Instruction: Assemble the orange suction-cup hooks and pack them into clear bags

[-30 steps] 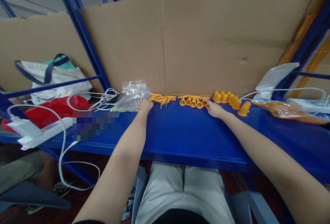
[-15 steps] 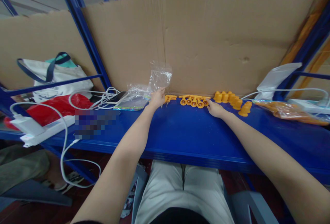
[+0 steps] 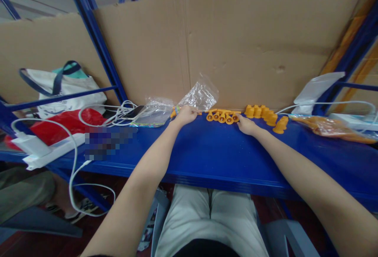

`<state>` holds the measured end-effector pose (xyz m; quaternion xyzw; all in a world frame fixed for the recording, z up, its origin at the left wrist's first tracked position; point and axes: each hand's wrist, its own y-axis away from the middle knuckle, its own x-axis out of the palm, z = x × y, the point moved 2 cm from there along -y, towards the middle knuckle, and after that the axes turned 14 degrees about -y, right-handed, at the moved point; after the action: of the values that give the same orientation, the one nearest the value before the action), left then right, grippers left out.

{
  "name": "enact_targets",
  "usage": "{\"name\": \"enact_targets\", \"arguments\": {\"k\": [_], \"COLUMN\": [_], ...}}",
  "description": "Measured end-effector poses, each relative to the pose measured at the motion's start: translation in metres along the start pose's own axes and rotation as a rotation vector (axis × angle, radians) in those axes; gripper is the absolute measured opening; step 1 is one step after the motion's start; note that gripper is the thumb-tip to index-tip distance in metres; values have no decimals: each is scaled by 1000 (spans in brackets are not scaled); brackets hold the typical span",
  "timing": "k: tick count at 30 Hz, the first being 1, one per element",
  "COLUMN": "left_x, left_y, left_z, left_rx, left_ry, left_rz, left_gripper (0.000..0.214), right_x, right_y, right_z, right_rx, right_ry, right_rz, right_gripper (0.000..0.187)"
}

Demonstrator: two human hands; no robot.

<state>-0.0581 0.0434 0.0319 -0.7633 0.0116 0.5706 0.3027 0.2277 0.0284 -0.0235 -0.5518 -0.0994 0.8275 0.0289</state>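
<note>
My left hand [image 3: 188, 116] is closed at the back of the blue shelf, with a clear plastic bag [image 3: 201, 96] rising from it and leaning against the cardboard. Beside its wrist lie small orange parts [image 3: 173, 112], partly hidden by the hand. To the right, a row of orange bell-shaped pieces [image 3: 222, 118] lies with open ends facing me and a small metallic spot inside each. My right hand [image 3: 247, 125] rests at the right end of this row, its fingers closed against the last piece [image 3: 235, 118]. Several upright orange cone-shaped pieces [image 3: 267, 116] stand farther right.
A flat clear bag [image 3: 158, 116] and white cables [image 3: 118, 116] lie to the left, near a power strip [image 3: 56, 148] and a red bag [image 3: 67, 121]. At right sits a bag of orange parts [image 3: 333, 127]. Cardboard [image 3: 236, 44] walls the back.
My left hand has moved right along the shelf with the clear bag, which now tilts to the right. Orange parts now show left of that hand. My right hand has stayed in place.
</note>
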Motion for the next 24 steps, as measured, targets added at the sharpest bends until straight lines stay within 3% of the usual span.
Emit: {"name": "enact_targets", "arguments": {"k": [5,11,13,18,24], "left_x": [-1,0,4,22,42], "left_y": [2,9,9,4,2], "left_z": [-10,-21,-20,-7,3], "left_rx": [-43,-52,-51,-7,-5], "left_ry": [-74,-68,-65,-235,-343], "left_rz": [160,380,380,250,276], "left_gripper": [26,27,27,32,37], "right_x": [0,-1,0,0,-3], "right_y": [-1,-1,-1,0,2], "right_z": [-2,-1,-2,-2,2], "right_rx": [-18,-26,-35,-11,3], "right_ry": [9,-1,-8,-12,-17], "right_rz": [-24,-23,-22,-12,-8], "right_gripper": [62,60,60,61,61]}}
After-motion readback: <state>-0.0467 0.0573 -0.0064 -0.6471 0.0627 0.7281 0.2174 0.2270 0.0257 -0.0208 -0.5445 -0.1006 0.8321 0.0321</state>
